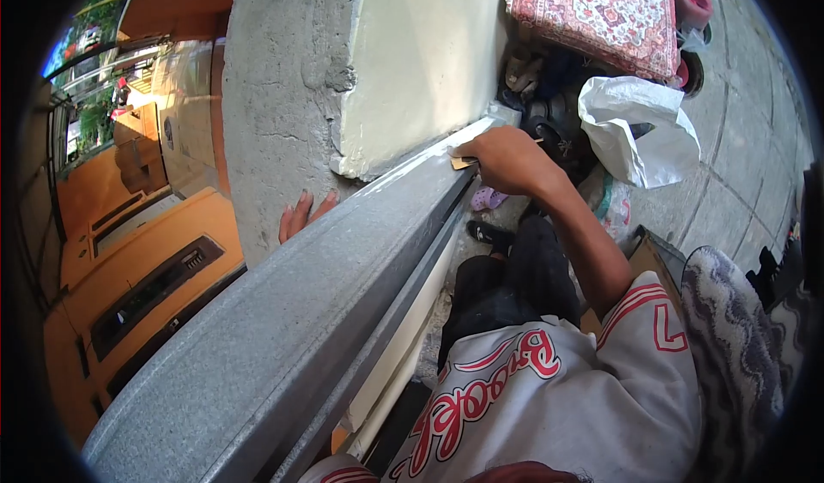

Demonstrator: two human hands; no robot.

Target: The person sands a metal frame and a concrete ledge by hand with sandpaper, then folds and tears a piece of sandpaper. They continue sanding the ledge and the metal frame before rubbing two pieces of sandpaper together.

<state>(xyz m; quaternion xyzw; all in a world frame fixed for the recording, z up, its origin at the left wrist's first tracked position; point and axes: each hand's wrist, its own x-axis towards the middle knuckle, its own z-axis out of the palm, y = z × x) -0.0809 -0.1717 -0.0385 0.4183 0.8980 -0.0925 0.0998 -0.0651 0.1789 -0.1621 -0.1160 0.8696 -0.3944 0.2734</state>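
Note:
A long grey beam (283, 311) runs diagonally from the lower left up to the wall corner, with white smears along its upper end. My right hand (506, 159) is closed on a small tan piece (463, 163), pressed at the beam's edge near that end. Beyond the beam's far side, the fingers of my left hand (305, 214) show, apart and resting against the rough concrete wall (287, 97); its palm is hidden behind the beam. Whether anything lies under the left hand cannot be seen.
A patterned cushion (592, 15), a white sack (639, 131), shoes (558, 131) and a pink container (693, 4) are at the upper right. A pale panel (421, 63) borders the concrete. An orange vehicle (154, 286) stands at the left. Zigzag-patterned fabric (730, 337) lies at right.

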